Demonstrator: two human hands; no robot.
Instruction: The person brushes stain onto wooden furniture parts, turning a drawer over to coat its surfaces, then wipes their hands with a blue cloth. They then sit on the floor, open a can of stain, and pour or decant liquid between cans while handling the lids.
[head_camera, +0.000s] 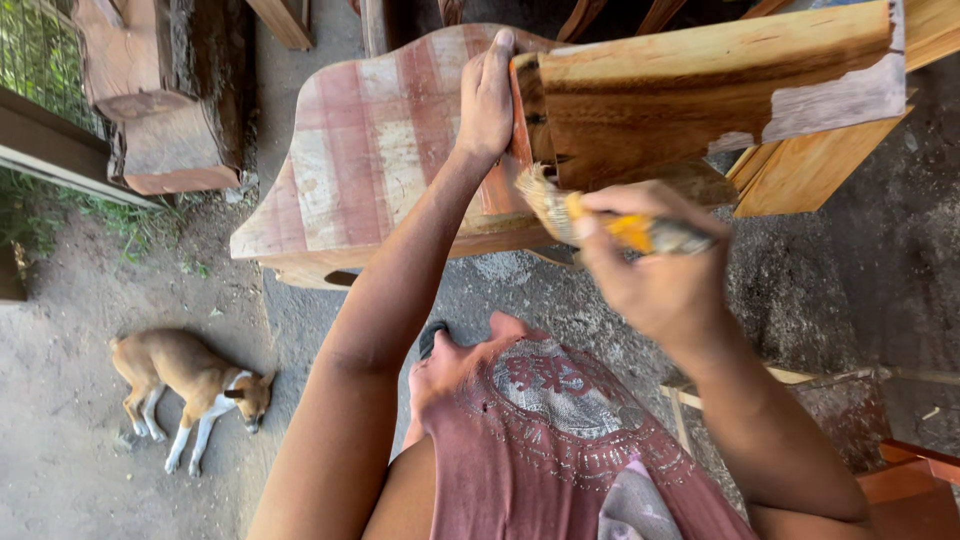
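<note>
- Outdoor yard, dirt and concrete ground (820, 290); a dog (190, 385) lies on the dirt at left, log sections (165, 95) stand behind it.
- Workpiece: wooden furniture part, a shaped panel (370, 150) with pale sanded stripes, joined to a darker board (700, 90) at right.
- Left hand (487, 100): palm flat over the panel edge at the joint, fingers wrapped, steadying it. Grip closed on the wood.
- Right hand (655, 275): grip closed round a yellow-handled brush (610, 222); bristles touch the underside of the board just beside the joint.
- Judgement: brush looks worn and splayed, so light, even strokes along the grain would serve best; keep the left fingers clear of the wet area and hold the piece firm.
</note>
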